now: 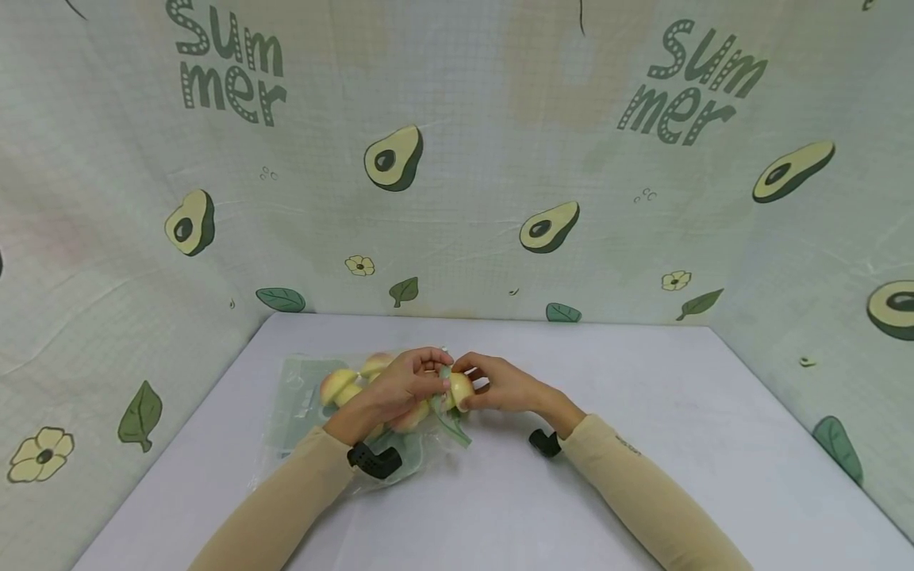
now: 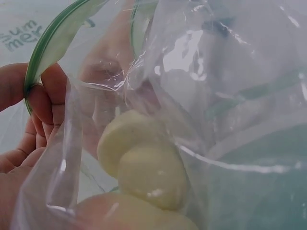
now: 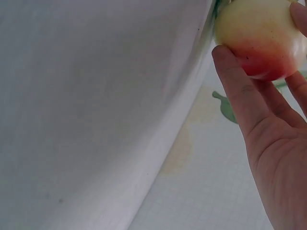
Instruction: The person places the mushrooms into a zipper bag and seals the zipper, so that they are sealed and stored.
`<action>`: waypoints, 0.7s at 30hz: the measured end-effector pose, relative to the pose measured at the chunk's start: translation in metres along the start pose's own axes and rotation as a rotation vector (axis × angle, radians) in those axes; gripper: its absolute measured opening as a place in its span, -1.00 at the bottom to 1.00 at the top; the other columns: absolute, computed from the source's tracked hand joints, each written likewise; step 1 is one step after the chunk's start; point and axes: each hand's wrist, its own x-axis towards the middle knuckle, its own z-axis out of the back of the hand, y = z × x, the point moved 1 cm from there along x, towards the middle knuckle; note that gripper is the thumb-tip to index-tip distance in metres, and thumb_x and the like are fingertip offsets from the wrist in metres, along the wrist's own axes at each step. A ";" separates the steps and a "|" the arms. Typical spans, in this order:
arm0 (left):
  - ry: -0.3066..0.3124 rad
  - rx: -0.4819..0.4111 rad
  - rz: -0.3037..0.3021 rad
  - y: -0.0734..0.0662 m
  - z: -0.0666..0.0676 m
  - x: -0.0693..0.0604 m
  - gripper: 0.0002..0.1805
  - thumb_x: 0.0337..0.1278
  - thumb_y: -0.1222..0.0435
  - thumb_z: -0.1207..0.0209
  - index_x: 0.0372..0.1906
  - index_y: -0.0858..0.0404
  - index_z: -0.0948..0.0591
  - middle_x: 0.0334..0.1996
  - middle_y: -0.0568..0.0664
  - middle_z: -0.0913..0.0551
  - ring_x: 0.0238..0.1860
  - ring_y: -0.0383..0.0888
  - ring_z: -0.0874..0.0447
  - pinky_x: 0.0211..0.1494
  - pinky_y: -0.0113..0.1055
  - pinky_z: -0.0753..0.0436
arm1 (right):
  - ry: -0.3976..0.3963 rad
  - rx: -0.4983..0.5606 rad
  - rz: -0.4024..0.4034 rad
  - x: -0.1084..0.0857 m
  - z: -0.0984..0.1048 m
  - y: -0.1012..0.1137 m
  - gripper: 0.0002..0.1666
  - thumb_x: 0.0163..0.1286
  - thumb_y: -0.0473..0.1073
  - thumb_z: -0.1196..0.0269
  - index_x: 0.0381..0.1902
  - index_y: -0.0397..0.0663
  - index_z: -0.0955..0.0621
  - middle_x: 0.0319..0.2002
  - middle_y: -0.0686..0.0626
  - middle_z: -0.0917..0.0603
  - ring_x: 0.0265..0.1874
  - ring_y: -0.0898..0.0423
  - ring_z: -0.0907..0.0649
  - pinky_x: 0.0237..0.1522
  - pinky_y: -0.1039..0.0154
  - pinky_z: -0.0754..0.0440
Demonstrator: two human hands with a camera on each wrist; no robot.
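A clear zip bag (image 1: 294,396) with a green seal lies on the table, holding several yellow-and-red mushroom-shaped pieces (image 1: 336,385). My left hand (image 1: 400,388) pinches the bag's green zip edge (image 2: 48,43) at its mouth; in the left wrist view pale pieces (image 2: 148,172) show through the plastic. Beside it, at the bag's opening, my right hand (image 1: 508,385) holds one mushroom-shaped piece (image 1: 460,389) between thumb and fingers. In the right wrist view that piece (image 3: 261,40) is round, yellow fading to red. Its far side is hidden.
A white table (image 1: 585,492) carries the bag left of centre. Printed cloth (image 1: 471,151) with avocados and leaves hangs behind and at both sides. A black wrist-camera mount (image 1: 374,461) is on the left wrist, another black mount (image 1: 545,442) on the right.
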 end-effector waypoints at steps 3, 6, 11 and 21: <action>-0.007 -0.002 -0.003 0.000 0.000 -0.001 -0.50 0.09 0.53 -0.19 0.10 0.66 -0.30 -0.30 0.02 -0.48 -0.33 -0.20 -0.45 -0.30 -0.45 -0.52 | 0.012 0.014 -0.001 0.002 -0.002 0.002 -0.46 0.17 -0.26 -0.39 0.09 0.12 -0.47 0.07 0.08 -0.51 0.05 0.06 -0.55 -0.06 0.24 -0.61; -0.011 -0.006 -0.001 0.000 0.000 -0.001 -0.50 0.09 0.52 -0.20 0.10 0.66 -0.30 -0.31 0.02 -0.48 -0.33 -0.19 -0.46 -0.29 -0.46 -0.54 | 0.019 0.017 -0.004 0.003 -0.003 0.002 -0.47 0.18 -0.26 -0.38 0.08 0.14 -0.48 0.06 0.11 -0.51 0.04 0.09 -0.56 -0.06 0.26 -0.61; -0.025 -0.013 0.015 0.002 0.000 0.000 -0.49 0.08 0.52 -0.21 0.11 0.64 -0.30 -0.30 0.03 -0.48 -0.32 -0.19 -0.46 -0.27 -0.45 -0.55 | 0.010 -0.012 0.003 0.003 -0.003 0.001 -0.50 0.16 -0.23 -0.40 0.04 0.11 -0.49 0.01 0.11 -0.53 -0.02 0.09 -0.59 -0.10 0.25 -0.62; -0.039 -0.032 0.032 0.003 0.000 0.000 -0.49 0.08 0.54 -0.21 0.12 0.62 -0.30 -0.31 0.01 -0.46 -0.33 -0.20 -0.43 -0.30 -0.45 -0.52 | 0.007 -0.091 0.036 0.003 -0.002 0.001 -0.55 0.17 -0.17 -0.41 0.01 0.11 -0.51 -0.04 0.13 -0.56 -0.15 0.05 -0.63 -0.13 0.23 -0.62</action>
